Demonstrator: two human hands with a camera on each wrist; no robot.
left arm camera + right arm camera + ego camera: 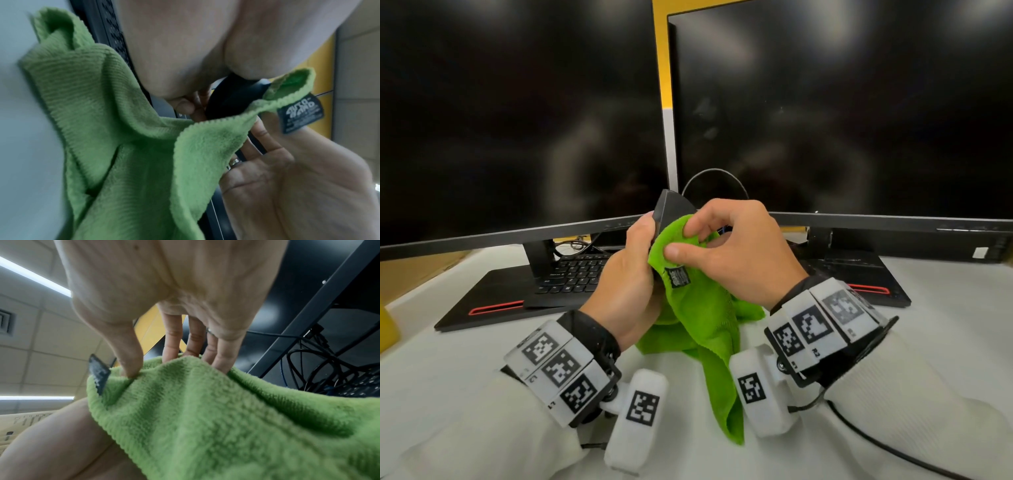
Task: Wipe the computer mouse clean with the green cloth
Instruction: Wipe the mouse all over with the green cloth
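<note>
My left hand [635, 274] grips a black computer mouse [673, 209], held up off the desk in front of the monitors; only its top end shows above the fingers. The green cloth [700, 308] drapes over the mouse and hangs down to the desk, with a black label [678, 277] on its edge. My right hand [726, 246] pinches the cloth against the mouse with thumb and curled fingers. In the left wrist view the mouse [232, 99] peeks out above the cloth [115, 123]. In the right wrist view the fingers [174, 340] dig into the cloth [216, 418].
Two dark monitors [517, 113] [842, 113] stand close behind the hands on black bases. A black keyboard [571, 274] lies under the left monitor. Cables [714, 178] loop between the screens. The white desk [448, 359] lies below the wrists.
</note>
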